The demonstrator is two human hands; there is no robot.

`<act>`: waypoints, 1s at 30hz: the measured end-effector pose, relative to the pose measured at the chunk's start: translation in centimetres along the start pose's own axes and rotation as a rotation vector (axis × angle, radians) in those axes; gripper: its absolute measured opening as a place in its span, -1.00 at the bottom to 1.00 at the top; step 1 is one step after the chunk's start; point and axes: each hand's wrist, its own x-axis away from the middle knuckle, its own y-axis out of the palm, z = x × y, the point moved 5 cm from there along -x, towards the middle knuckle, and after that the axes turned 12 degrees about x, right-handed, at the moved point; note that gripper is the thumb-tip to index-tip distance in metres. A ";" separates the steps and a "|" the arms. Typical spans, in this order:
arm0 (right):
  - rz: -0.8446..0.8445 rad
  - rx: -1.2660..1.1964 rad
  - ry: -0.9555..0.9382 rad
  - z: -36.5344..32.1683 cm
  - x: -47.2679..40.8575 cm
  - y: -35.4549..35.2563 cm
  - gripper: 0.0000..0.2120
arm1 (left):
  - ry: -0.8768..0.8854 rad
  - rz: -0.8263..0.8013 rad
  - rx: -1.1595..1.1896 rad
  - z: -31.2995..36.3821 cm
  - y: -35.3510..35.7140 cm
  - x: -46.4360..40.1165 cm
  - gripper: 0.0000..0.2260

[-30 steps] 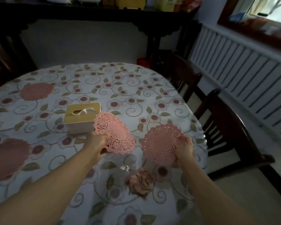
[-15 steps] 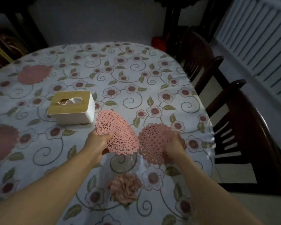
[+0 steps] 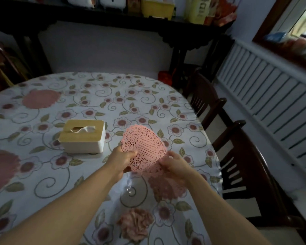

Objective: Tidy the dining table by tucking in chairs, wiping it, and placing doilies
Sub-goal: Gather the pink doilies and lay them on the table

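Observation:
My left hand [image 3: 121, 160] grips a pink lace doily [image 3: 145, 147] by its near left edge and holds it tilted just above the floral tablecloth [image 3: 131, 96]. My right hand [image 3: 175, 165] pinches the same doily's near right edge. A second pink doily [image 3: 166, 189] lies flat on the table under my right wrist. Two more pink doilies lie farther off, one at the far left [image 3: 41, 99] and one at the left edge [image 3: 2, 170]. A crumpled pink cloth [image 3: 135, 225] sits near the front edge.
A white tissue box with a wooden lid [image 3: 82, 136] stands left of my hands. Two dark wooden chairs [image 3: 245, 165] [image 3: 205, 98] stand along the table's right side, near a white radiator [image 3: 272, 96]. A dark sideboard [image 3: 113, 20] runs behind.
My right hand has let go of the doily it held, which now lies on the table, and moved left onto the doily in my left hand. The view has tilted up.

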 end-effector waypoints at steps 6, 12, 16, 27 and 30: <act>0.216 0.035 -0.099 -4.0 -2.9 -2.4 -0.51 | 0.011 0.070 -0.086 1.8 0.9 -3.2 -0.78; 0.347 -0.030 -0.092 -6.7 -10.2 -7.3 -0.52 | -0.049 0.073 -0.057 3.8 3.8 -9.2 -0.51; 0.388 -0.044 -0.069 -8.6 -16.9 -10.9 -0.53 | -0.018 0.138 -0.073 5.6 5.9 -14.2 -0.66; 0.398 0.049 -0.086 -13.1 -33.9 -14.0 -0.51 | -0.024 0.313 -0.136 4.4 6.0 -24.8 -0.75; 0.406 0.021 -0.130 -13.6 -37.0 -13.3 -0.52 | -0.039 0.343 -0.161 3.8 5.3 -26.2 -0.77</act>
